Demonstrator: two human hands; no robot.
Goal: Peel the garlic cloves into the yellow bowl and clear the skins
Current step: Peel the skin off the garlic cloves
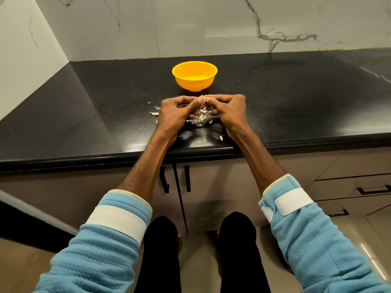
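Note:
The yellow bowl (194, 76) stands on the black counter, just beyond my hands. My left hand (176, 112) and my right hand (229, 108) meet in front of it, fingers curled, and together pinch a small pale garlic clove (204, 99) between thumbs and fingertips. Below the hands lies a heap of papery garlic skins (201, 118). More skin flakes lie to the left (154, 113) and near the counter's front edge (220, 138). What the bowl holds is hard to tell from here.
The black stone counter (105, 106) runs left and right, backed by white marble walls (190, 24) that form a corner at the far left. Below the front edge are cabinet doors with black handles (187, 180). My legs stand on the tiled floor.

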